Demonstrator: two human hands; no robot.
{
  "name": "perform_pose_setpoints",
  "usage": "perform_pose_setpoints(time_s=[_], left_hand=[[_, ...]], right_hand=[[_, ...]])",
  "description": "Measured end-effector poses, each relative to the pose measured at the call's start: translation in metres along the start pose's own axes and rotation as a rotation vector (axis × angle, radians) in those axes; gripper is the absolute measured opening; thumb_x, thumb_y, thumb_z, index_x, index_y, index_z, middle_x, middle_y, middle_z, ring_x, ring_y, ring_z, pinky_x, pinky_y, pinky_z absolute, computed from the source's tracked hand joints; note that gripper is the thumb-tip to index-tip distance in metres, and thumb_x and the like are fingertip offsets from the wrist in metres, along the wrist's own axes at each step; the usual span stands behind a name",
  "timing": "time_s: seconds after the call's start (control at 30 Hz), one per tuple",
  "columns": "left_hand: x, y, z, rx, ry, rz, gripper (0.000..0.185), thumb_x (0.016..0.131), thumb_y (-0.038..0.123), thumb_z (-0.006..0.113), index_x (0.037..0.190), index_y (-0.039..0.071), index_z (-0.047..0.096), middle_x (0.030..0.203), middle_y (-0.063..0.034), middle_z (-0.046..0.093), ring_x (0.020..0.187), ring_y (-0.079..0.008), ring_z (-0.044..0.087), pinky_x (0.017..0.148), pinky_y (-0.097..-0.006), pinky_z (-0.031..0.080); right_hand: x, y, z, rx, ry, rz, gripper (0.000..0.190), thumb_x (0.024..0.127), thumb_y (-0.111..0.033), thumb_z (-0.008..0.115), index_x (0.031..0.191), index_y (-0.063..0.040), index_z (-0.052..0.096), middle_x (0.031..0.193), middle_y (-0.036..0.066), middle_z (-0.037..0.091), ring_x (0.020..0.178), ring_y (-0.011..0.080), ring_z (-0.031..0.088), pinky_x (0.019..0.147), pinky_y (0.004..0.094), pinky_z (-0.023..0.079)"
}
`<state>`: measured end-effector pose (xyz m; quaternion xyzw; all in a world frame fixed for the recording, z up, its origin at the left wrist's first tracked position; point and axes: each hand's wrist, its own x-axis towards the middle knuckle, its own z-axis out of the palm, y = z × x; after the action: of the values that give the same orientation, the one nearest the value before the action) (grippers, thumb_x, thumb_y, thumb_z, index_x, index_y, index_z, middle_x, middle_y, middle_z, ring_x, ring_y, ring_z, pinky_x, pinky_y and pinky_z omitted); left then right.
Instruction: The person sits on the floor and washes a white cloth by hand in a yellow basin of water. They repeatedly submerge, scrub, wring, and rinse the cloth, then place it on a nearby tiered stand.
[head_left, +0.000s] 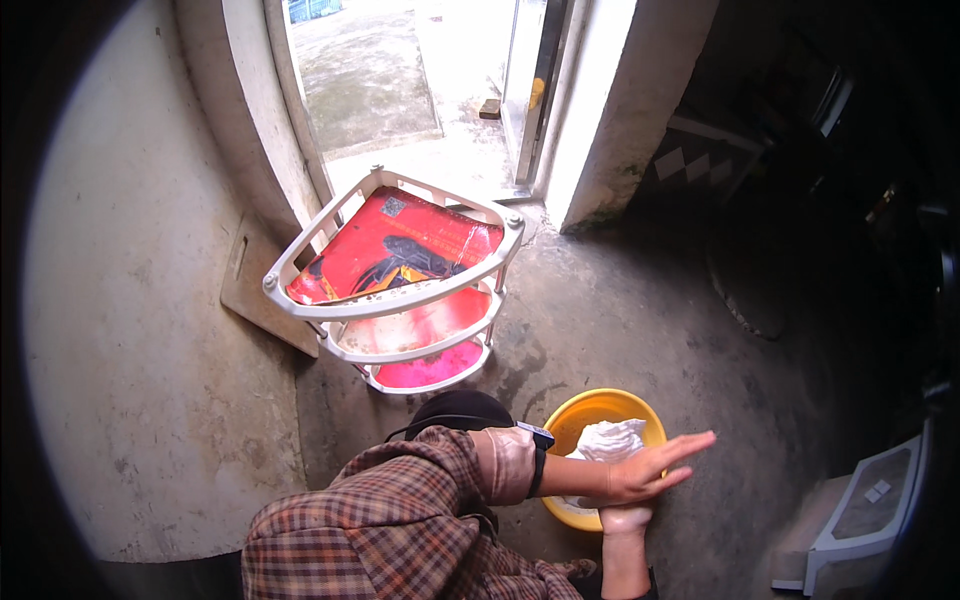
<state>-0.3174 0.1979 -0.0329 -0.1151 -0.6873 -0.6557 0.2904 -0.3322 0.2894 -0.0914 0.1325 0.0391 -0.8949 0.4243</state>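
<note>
My left hand, a dark band with a small device on its wrist, reaches over a yellow plastic basin on the floor. Its fingers are straight, the thumb apart, and nothing shows in them. My right hand comes up from below at the basin's near right rim. It lies against or just under my left hand, which hides its fingers; whether it holds anything cannot be seen. A crumpled white cloth lies in the basin, partly covered by my left forearm.
A white tiered corner shelf with red printed sheets stands ahead, left of the basin. A board leans on the left wall. Beyond the shelf is an open doorway. White-framed furniture stands at lower right; the right side is dark.
</note>
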Motion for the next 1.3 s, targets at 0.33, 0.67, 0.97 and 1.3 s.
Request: perform_pose_setpoints(time_s=[0.33,0.67,0.97,1.3], left_hand=[[-0.003,-0.013,0.001,0.552,-0.451,0.162,0.069,0.091,0.045,0.033,0.141,0.002,0.012,0.146,-0.0174,0.014,0.136,-0.0298,0.011,0.109,-0.0503,0.004],[-0.022,-0.023,-0.001,0.2,-0.413,0.101,0.056,0.093,0.035,0.04,0.136,0.002,0.028,0.141,-0.0168,0.027,0.132,-0.0276,0.024,0.108,-0.0389,0.016],[-0.015,-0.052,0.005,-0.83,0.241,-0.919,0.056,0.089,0.053,0.038,0.125,0.01,0.045,0.112,-0.0085,0.054,0.102,-0.0198,0.052,0.087,-0.0347,0.042],[-0.019,-0.026,-0.003,-0.555,0.209,-0.529,0.046,0.092,0.042,0.045,0.118,0.005,0.048,0.107,-0.0065,0.054,0.1,-0.0144,0.049,0.089,-0.0289,0.038]], right_hand=[[0.029,0.013,0.012,-0.187,-0.728,-0.765,0.059,0.091,-0.032,0.039,0.142,-0.014,0.016,0.148,0.005,0.011,0.137,0.0184,0.008,0.111,0.0393,0.006],[-0.002,-0.066,0.058,-0.626,0.179,-0.07,0.066,0.085,-0.056,0.032,0.128,-0.006,0.039,0.121,0.012,0.049,0.109,0.0299,0.049,0.094,0.0434,0.039],[0.003,-0.032,0.039,-1.592,0.033,-0.38,0.048,0.096,-0.035,0.03,0.126,0.001,0.042,0.123,0.014,0.049,0.113,0.0245,0.047,0.095,0.0343,0.035],[-0.008,-0.039,0.046,-1.748,-0.014,-0.468,0.045,0.096,-0.034,0.033,0.115,0.003,0.052,0.111,0.009,0.056,0.098,0.015,0.054,0.083,0.0282,0.043]])
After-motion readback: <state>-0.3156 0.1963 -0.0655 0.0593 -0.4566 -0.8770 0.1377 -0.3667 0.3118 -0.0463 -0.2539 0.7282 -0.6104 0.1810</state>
